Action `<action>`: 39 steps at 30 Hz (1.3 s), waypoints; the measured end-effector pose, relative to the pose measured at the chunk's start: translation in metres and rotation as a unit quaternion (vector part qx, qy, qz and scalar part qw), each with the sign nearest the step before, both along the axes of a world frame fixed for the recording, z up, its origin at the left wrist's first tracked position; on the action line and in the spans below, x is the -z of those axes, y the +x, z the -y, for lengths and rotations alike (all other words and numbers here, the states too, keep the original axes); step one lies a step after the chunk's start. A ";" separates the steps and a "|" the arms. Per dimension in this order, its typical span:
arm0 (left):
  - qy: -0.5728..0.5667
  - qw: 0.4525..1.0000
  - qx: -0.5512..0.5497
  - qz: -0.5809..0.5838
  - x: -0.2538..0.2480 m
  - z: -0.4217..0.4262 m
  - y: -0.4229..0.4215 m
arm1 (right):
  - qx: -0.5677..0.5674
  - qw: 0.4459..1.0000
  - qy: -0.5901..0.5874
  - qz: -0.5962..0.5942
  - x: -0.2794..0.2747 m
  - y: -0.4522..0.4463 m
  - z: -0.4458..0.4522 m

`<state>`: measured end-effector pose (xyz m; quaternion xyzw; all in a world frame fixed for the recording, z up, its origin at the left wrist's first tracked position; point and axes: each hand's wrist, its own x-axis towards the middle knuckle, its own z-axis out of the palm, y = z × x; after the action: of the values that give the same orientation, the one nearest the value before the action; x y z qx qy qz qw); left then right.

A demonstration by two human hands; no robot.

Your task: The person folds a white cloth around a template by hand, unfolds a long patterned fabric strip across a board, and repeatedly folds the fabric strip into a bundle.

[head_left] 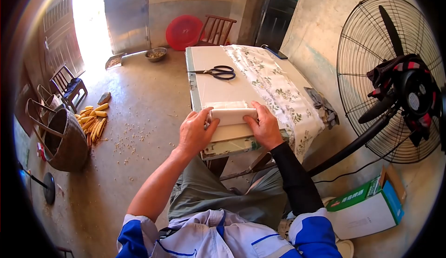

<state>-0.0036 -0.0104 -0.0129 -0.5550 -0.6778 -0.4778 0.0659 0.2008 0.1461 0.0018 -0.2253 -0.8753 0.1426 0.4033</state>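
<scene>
A rolled or folded piece of white cloth [232,116] lies at the near edge of the table [204,60]. My left hand [196,130] grips its left end, thumb on the near side. At its right end my right hand [266,125] holds on in the same way, below a black sleeve on the forearm. Scissors [216,72] with dark handles rest farther back on the table, apart from both hands. Along the table's right side lies a white floral cloth [274,88], hanging over the near edge.
A large black fan [395,81] stands at the right, above a green and white box [362,207]. Grey cloth [324,107] lies at the table's right edge. Corn cobs [94,120], a woven basket [65,142] and a small chair [69,88] are on the left floor.
</scene>
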 end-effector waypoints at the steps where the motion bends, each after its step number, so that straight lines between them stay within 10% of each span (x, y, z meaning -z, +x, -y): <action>1: -0.001 1.000 -0.006 -0.002 0.001 -0.002 0.000 | 0.006 1.000 -0.003 -0.005 0.001 -0.002 -0.001; 23: -0.018 0.983 -0.094 -0.155 -0.009 -0.015 0.007 | 0.046 0.999 -0.026 0.009 0.016 -0.021 -0.019; 32: -0.102 0.977 0.078 -0.169 -0.003 -0.031 0.032 | 0.058 0.996 -0.040 0.052 0.011 -0.021 -0.019; 39: -0.147 0.966 0.092 -0.191 0.000 -0.033 0.025 | -0.060 0.985 0.145 0.066 0.015 -0.026 -0.023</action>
<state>0.0213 0.0222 -0.0130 -0.6997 -0.6612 -0.2623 0.0671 0.1747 0.1692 -0.0127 -0.1208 -0.9233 0.0231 0.3639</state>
